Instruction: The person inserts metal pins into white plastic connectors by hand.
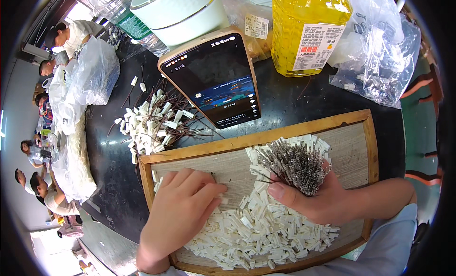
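Here, in the head view, the right hand [313,200] grips a bundle of wired connectors [297,164], wire ends up toward 12 o'clock. The left hand [183,212] rests half-curled, fingertips pressing on 1 white connector [222,199] at the pile's [266,235] edge in the wooden tray [266,133]. The pile lies at 4 o'clock from it, nearer than the bundle.

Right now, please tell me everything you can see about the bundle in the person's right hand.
The bundle is a thick bunch of thin wires with silvery metal tips, fanned out and pointing up toward the camera. The right hand grips it around its lower part, thumb across the front. It is held above the wooden-framed tray, over the heap of small white connectors.
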`<state>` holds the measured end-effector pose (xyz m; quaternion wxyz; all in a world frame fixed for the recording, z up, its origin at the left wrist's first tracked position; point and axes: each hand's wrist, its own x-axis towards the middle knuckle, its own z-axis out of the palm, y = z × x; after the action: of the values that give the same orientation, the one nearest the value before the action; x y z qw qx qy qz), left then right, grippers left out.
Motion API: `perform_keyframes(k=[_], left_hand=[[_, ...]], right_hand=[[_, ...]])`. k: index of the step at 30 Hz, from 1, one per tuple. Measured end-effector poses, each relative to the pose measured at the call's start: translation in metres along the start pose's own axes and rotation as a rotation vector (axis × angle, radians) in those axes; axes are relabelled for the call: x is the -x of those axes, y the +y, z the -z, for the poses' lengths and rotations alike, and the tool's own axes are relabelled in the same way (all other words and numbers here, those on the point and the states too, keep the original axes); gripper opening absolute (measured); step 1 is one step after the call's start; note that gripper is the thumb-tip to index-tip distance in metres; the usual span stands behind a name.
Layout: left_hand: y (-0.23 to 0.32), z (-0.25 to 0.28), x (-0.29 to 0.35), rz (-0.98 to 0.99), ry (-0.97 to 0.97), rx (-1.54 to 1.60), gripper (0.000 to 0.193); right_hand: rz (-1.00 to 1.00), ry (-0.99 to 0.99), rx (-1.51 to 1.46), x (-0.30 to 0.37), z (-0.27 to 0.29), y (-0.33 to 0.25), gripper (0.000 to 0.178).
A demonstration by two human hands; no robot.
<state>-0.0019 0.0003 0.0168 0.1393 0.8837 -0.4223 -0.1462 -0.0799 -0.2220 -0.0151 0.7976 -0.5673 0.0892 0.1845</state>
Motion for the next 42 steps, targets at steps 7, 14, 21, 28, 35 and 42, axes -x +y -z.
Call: perform_keyframes(k=[7,14,21,28,35,42], left_hand=[[-0.004,-0.021,-0.008,0.060,0.100,0.084,0.029],[-0.010,-0.016,-0.010,0.046,0.123,0.070,0.023],[-0.010,-0.024,-0.014,-0.047,0.181,0.141,0.019],[-0.009,-0.024,-0.017,-0.042,0.196,0.326,0.021],[-0.011,-0.028,-0.020,-0.105,0.140,0.166,0.022],[-0.009,-0.018,-0.008,-0.091,0.318,0.618,0.026]], right_hand=[[-0.027,-0.024,0.026,-0.001,0.002,-0.002,0.020],[-0.059,-0.006,0.031,0.000,0.002,-0.003,0.021],[-0.053,0.022,-0.054,-0.002,0.000,-0.003,0.013],[-0.016,0.023,-0.128,-0.003,-0.003,-0.001,0.013],[0.006,0.015,-0.127,-0.003,-0.003,0.000,0.013],[0.016,0.029,-0.061,0.000,-0.004,-0.001,0.014]])
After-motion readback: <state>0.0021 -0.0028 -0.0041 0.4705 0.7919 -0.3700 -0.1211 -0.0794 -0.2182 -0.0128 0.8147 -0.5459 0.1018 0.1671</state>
